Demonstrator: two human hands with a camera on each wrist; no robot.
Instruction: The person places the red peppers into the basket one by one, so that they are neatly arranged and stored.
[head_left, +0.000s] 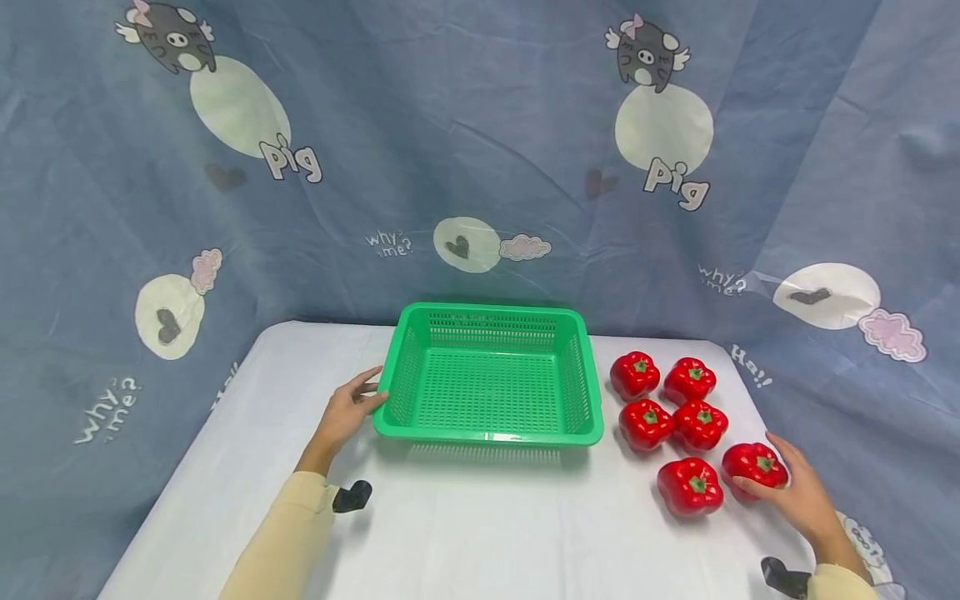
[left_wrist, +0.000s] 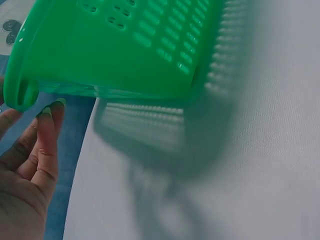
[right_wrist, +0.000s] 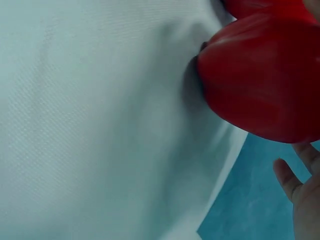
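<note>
A green plastic basket (head_left: 487, 437) with slotted walls stands at the back middle of the white table. My left hand (head_left: 349, 408) holds its left rim, thumb and fingertips right at the edge; in the left wrist view, bent fingers (left_wrist: 47, 150) sit under the rim's corner. At the right table edge, my right hand (head_left: 806, 496) grips a red bell pepper (head_left: 752, 463), thumb across its near side and fingers along its far right. That pepper (right_wrist: 265, 80) fills the upper right of the right wrist view, with two fingers spread below it.
Several more red bell peppers sit between the basket and my right hand, the closest being a pepper (head_left: 690, 487) just left of the held one. Behind the white table (head_left: 480, 533) hangs a blue printed cloth (head_left: 480, 150), which also runs down both sides.
</note>
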